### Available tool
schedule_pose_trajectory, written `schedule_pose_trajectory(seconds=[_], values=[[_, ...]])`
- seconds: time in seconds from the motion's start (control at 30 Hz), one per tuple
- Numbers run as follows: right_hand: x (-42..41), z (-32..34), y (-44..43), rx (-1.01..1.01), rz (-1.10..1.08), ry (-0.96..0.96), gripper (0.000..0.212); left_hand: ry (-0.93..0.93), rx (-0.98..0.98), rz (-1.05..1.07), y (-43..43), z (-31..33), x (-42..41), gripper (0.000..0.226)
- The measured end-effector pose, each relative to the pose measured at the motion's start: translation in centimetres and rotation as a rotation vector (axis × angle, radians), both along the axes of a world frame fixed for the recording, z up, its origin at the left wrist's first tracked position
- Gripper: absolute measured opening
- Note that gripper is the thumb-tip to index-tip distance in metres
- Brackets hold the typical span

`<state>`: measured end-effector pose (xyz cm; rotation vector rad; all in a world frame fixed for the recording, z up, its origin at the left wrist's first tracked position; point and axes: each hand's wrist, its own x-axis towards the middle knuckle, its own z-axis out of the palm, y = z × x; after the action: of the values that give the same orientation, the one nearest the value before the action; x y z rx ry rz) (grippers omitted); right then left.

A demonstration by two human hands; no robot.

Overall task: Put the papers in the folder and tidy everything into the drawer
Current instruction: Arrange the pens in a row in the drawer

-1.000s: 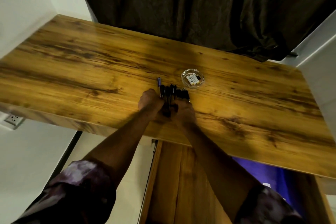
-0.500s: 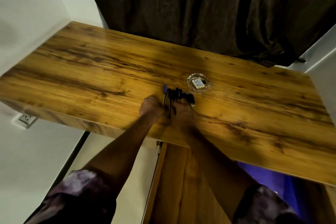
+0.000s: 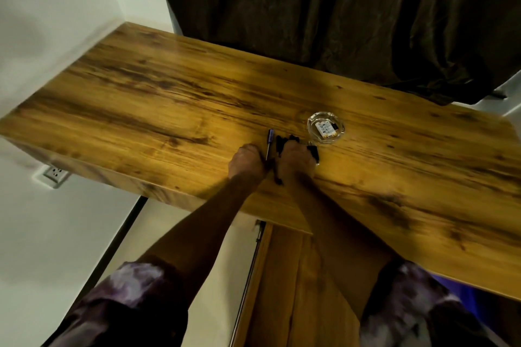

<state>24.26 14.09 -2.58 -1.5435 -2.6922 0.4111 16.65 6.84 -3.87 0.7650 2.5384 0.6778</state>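
Both my hands rest together on the wooden desk (image 3: 141,110), near its front edge. Between them lies a bunch of dark pens (image 3: 282,142), tips pointing away from me. My right hand (image 3: 297,160) is closed over most of the bunch. My left hand (image 3: 246,162) is closed beside it, at a pen with a purple cap (image 3: 269,138). Below the desk an open wooden drawer (image 3: 284,284) shows, with something blue (image 3: 462,290) at its right. No papers or folder are in view.
A glass ashtray (image 3: 325,127) holding a small white card stands just right of the pens. A dark curtain (image 3: 324,8) hangs behind the desk. White walls flank it, with a power socket (image 3: 55,173) low on the left.
The view has shifted, so the desk sits further right and lower in frame. My right hand has closed further over the pens; the hands stay together at the same spot.
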Motion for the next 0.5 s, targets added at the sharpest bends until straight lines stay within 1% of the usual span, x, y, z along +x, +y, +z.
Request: schedule_pose_trajectory(seconds=[0.1, 0.2, 0.23, 0.27, 0.33, 0.4, 0.43, 0.5], values=[[-0.4, 0.0, 0.2, -0.066, -0.09, 0.066, 0.039, 0.048, 0.035, -0.029, 0.2, -0.1, 0.0, 0.033], [-0.6, 0.1, 0.5, -0.145, -0.177, 0.19, 0.055, 0.087, 0.061, -0.038, 0.4, 0.1, -0.1, 0.026], [-0.5, 0.0, 0.6, -0.169, -0.203, 0.231, 0.056, 0.096, 0.048, -0.036, 0.6, 0.2, 0.0, 0.024], [-0.4, -0.2, 0.7, -0.194, -0.225, 0.273, 0.052, 0.097, 0.029, -0.031, 0.8, 0.3, 0.0, 0.022], [0.2, -0.7, 0.8, -0.219, -0.226, 0.371, 0.037, 0.088, 0.006, -0.009, 1.1, 0.3, 0.2, 0.02], [1.1, -0.8, 0.7, -0.228, -0.218, 0.479, 0.022, 0.059, 0.014, 0.02, 1.1, 0.4, 0.3, 0.022], [1.5, -0.6, 0.6, -0.233, -0.218, 0.526, 0.019, 0.04, 0.029, 0.04, 1.0, 0.2, 0.2, 0.024], [2.7, 0.1, 0.3, -0.249, -0.226, 0.625, 0.018, -0.05, 0.08, 0.087, 0.7, 0.1, 0.0, 0.026]])
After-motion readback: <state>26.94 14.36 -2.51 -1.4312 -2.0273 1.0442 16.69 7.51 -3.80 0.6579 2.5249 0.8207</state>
